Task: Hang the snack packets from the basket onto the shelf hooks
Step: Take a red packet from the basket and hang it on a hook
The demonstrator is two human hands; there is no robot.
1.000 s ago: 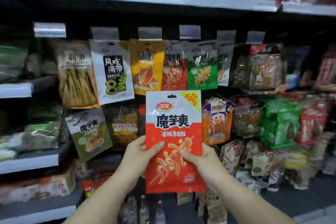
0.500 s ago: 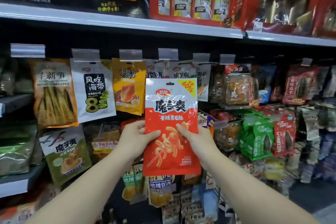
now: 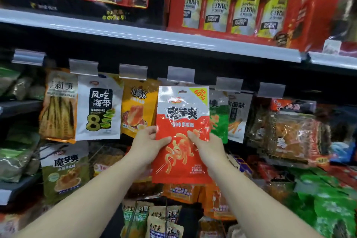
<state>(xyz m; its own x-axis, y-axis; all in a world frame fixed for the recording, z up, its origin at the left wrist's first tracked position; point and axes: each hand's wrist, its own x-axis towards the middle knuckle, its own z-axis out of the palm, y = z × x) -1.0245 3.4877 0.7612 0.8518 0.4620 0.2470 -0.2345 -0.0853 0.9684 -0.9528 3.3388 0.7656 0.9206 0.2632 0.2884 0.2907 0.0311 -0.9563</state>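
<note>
Red and silver foil makes the snack packet slippery and stiff, and this is the main risk. Its small hang hole near the top edge, in the centre of the frame, must meet a hook below the clear price tag holder, but the hook itself is hidden behind the packet, so the hole can miss it or the foil can bend against the tip. If the packet tilts, it can also push the yellow packet or the green packet beside it off their hooks.

The packet stands upright in front of the hanging row. The left hand pinches its left edge, thumb on the front. The right hand pinches the right edge the same way. Both hold the middle part, well below the hole; the other fingers are hidden behind the packet.
</note>
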